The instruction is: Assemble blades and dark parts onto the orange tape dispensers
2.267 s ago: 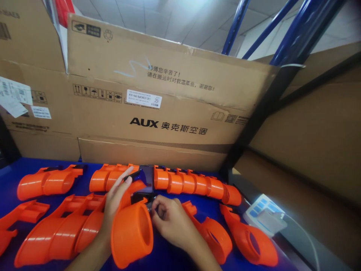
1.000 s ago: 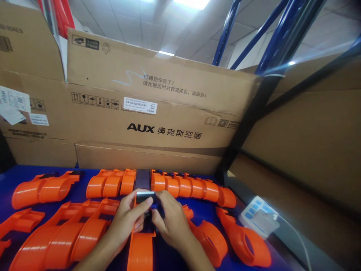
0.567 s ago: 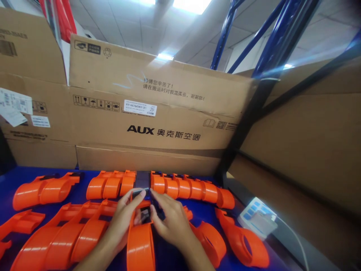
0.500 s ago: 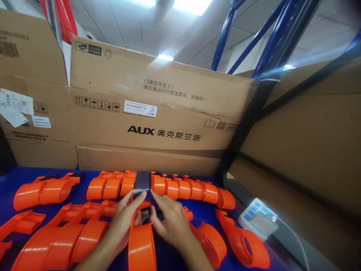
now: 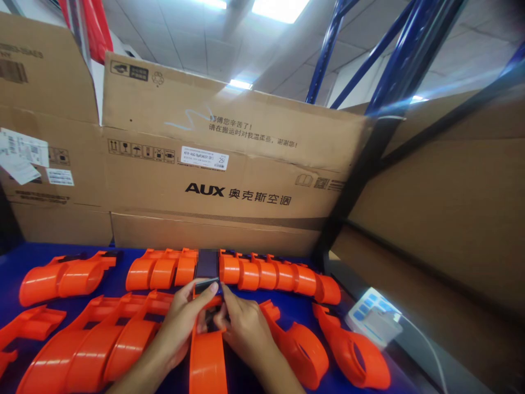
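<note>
Near the front middle is an orange curved plastic piece (image 5: 208, 361), which looks like a hand-held tape dispenser. My left hand (image 5: 186, 309) is closed round its upper left side, thumb pressing on a dark flat piece (image 5: 205, 285) at the top end. My right hand (image 5: 241, 317) is at the right side of the same piece, its index finger against the top end and the other fingers curled. Fingers cover most of the join between the dark piece and the orange body. Just behind my fingertips stands a dark box-like block (image 5: 207, 264).
Similar orange pieces lie in rows on the blue surface (image 5: 118, 273): a left group (image 5: 94, 334), a back-right row (image 5: 279, 273), and loose ones (image 5: 353, 350) at right. A white power strip (image 5: 373, 314) with a cable sits right. Cardboard (image 5: 229, 137) walls the back; a rack post (image 5: 361, 164) rises right.
My right hand's fingers have curled in more and its thumb has moved out of sight. The held orange piece has shifted slightly right and down. My left hand keeps its grip.
</note>
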Tool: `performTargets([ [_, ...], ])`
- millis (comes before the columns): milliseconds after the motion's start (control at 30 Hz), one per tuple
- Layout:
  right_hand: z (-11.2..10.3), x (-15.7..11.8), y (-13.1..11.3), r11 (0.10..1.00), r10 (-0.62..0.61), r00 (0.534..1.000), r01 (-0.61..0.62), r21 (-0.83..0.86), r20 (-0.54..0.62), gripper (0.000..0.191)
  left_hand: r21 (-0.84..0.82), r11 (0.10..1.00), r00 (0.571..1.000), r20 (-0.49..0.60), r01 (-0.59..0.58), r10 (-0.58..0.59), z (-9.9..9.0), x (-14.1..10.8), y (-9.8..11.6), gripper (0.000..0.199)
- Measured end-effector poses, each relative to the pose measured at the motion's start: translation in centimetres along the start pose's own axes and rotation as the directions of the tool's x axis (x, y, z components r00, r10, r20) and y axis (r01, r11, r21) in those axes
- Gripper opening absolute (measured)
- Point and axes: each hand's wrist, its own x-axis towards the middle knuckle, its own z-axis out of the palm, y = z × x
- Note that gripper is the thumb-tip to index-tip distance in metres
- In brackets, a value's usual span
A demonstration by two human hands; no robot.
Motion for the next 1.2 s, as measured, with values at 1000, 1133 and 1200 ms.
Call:
performTargets([
  [1000, -4.1, 1.7, 0.4, 0.823, 0.391, 0.913, -0.291, 0.488, -0.116, 0.031, 0.068, 0.997, 0.999, 0.046, -0.031, 0.028, 0.1, -0.8, 1.3, 0.044],
  [1133, -3.7, 2.1, 1.3, 0.881, 0.39, 0.915, -0.337, 0.333, -0.107, 0.023, 0.056, 0.998, 0.999, -0.023, -0.038, 0.039, 0.0, -0.7, 1.4, 0.045],
  [1200, -3.1, 2.2, 1.5, 0.905, 0.346, 0.938, -0.326, 0.273, -0.027, 0.019, 0.054, 0.998, 0.998, -0.041, -0.043, 0.045, 0.0, -0.7, 1.5, 0.044],
])
